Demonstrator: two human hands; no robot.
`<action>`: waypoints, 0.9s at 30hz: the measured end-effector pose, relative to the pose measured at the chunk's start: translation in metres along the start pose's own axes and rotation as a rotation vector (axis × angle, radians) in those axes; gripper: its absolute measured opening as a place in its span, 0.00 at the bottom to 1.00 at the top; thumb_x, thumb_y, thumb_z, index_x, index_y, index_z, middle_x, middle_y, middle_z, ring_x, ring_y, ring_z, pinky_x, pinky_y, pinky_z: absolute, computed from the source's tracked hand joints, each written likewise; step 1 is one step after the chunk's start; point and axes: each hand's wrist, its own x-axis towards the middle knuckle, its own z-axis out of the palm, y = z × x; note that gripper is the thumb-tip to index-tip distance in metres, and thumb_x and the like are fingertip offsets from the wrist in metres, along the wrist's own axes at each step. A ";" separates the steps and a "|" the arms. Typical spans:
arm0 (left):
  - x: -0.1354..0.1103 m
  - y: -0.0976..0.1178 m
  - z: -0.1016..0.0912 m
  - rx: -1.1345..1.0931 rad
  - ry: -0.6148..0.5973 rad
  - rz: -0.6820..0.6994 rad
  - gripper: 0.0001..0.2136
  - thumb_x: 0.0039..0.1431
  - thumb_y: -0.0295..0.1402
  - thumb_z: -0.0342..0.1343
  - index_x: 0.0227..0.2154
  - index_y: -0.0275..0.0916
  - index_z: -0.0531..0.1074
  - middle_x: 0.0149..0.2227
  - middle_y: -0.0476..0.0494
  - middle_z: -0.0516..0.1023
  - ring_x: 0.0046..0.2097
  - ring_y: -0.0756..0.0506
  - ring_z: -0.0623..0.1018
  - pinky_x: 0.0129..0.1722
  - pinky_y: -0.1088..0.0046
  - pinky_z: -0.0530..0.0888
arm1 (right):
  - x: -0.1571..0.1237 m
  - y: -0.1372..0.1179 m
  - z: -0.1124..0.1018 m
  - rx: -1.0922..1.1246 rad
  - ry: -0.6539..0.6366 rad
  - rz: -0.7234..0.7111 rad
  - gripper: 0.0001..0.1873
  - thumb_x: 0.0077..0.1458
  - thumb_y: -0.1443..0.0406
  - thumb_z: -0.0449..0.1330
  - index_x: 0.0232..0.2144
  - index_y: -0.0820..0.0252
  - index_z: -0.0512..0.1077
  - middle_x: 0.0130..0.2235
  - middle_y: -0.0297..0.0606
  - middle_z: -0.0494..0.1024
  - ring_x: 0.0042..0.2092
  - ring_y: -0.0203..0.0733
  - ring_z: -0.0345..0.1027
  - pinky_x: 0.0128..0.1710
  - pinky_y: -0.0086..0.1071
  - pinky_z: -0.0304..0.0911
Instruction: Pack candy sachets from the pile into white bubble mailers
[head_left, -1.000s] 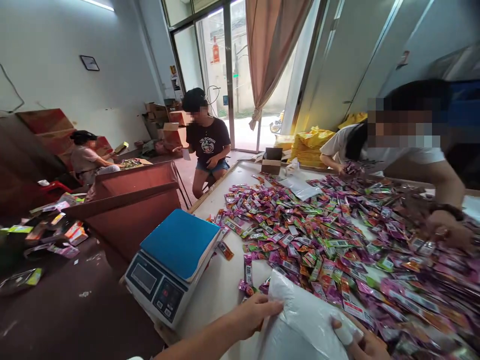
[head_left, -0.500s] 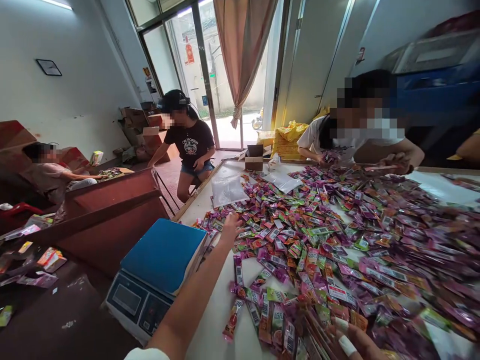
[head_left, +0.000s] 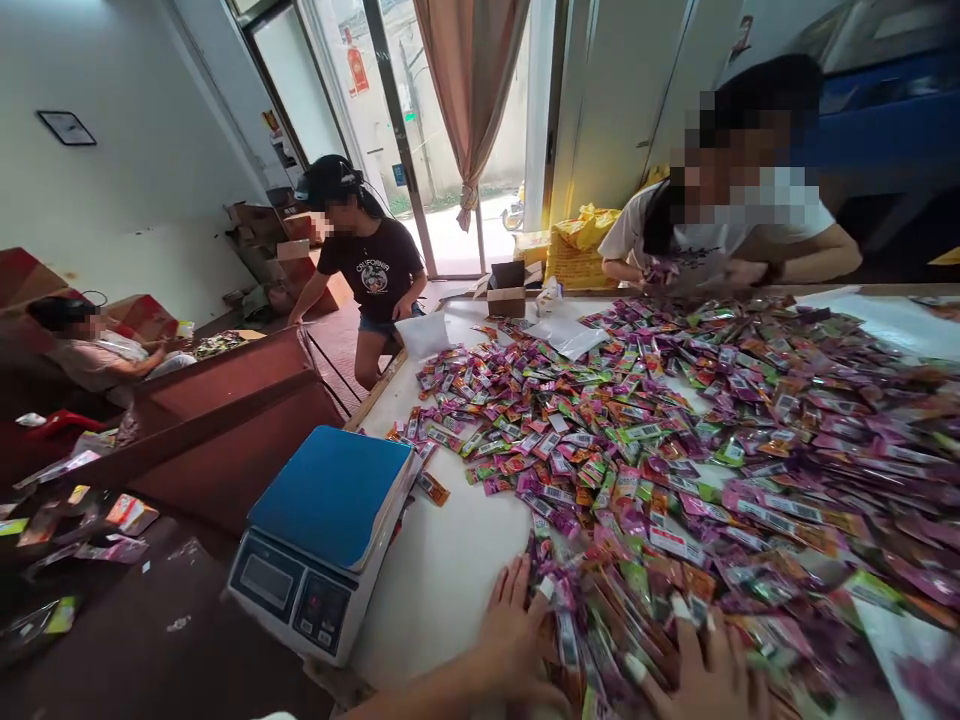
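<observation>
Small purple, green and orange snack sachets [head_left: 570, 440] lie in a wide heap across the white table. My left hand [head_left: 514, 630] rests at the near left edge of the heap, its fingers stretched out against the nearest sachets. Lower right, my right hand [head_left: 697, 660] lies over the sachets with its fingers apart. White tape wraps some fingertips on both hands. A bunch of sachets [head_left: 611, 625] lies between the two hands, partly blurred. Neither hand is closed around anything that shows.
A blue-topped weighing scale [head_left: 330, 500] stands at the table's left edge. Clear plastic bags [head_left: 574, 337] and a small open carton [head_left: 507, 298] are at the back. One co-worker [head_left: 750, 220] sits across the table, another person [head_left: 375, 270] beyond its left corner.
My left hand has come back from the far left of the heap to its near edge. Loose sachets there have been gathered toward my right hand. The left plastic bag has shifted farther back.
</observation>
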 end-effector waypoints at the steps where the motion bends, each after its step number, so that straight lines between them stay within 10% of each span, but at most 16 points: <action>1: 0.010 0.005 0.004 -0.011 0.048 0.029 0.51 0.27 0.50 0.69 0.60 0.46 0.59 0.68 0.35 0.42 0.67 0.29 0.42 0.66 0.47 0.41 | 0.010 -0.011 -0.001 0.007 -0.017 -0.004 0.39 0.42 0.55 0.59 0.58 0.40 0.56 0.64 0.48 0.52 0.66 0.67 0.39 0.56 0.66 0.43; 9: 0.123 0.033 -0.021 0.098 0.178 0.012 0.24 0.46 0.25 0.54 0.50 0.37 0.69 0.53 0.32 0.69 0.56 0.33 0.67 0.56 0.53 0.64 | 0.132 -0.027 -0.014 -0.025 -0.148 0.127 0.27 0.46 0.64 0.55 0.51 0.59 0.66 0.55 0.50 0.65 0.57 0.57 0.58 0.54 0.49 0.57; 19: 0.025 0.002 -0.013 0.328 -0.110 0.107 0.48 0.36 0.48 0.65 0.61 0.40 0.53 0.68 0.28 0.43 0.68 0.30 0.43 0.63 0.45 0.47 | 0.001 -0.022 -0.027 -0.084 -0.161 -0.080 0.36 0.46 0.51 0.60 0.56 0.55 0.62 0.64 0.50 0.51 0.64 0.64 0.42 0.60 0.58 0.42; 27: 0.096 0.038 -0.006 0.268 0.173 -0.026 0.40 0.46 0.41 0.61 0.60 0.38 0.49 0.63 0.28 0.53 0.64 0.34 0.57 0.59 0.52 0.58 | 0.068 -0.032 -0.025 0.136 -0.123 0.049 0.32 0.42 0.69 0.56 0.53 0.60 0.63 0.50 0.49 0.65 0.53 0.56 0.60 0.52 0.49 0.59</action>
